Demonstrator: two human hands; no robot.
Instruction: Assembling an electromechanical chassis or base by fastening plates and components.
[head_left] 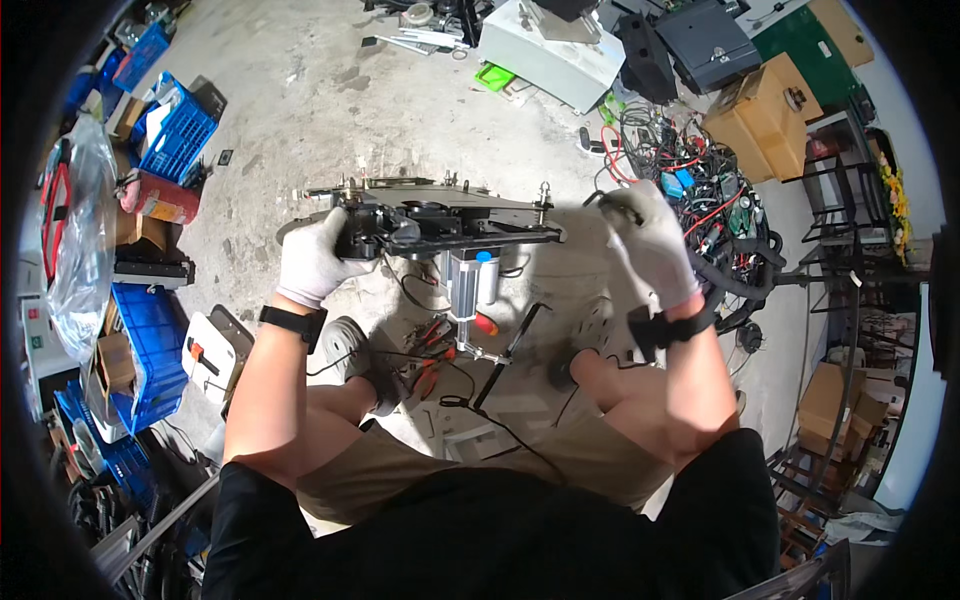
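Note:
My left hand, in a white glove, is closed on the left end of a black and metal mechanical assembly. The assembly is held up above the floor, with a flat plate and upright screws along its top. A silver motor-like cylinder hangs from its underside. To the right, apart from the assembly, my gloved right hand has its fingers curled round a thin dark tool with a bent end. Most of that tool is hidden by the glove, so its exact kind is unclear.
Pliers and other hand tools lie between my feet, beside a black T-shaped bar. Tangled cables are heaped at right, near a cardboard box. Blue crates and a red cylinder line the left.

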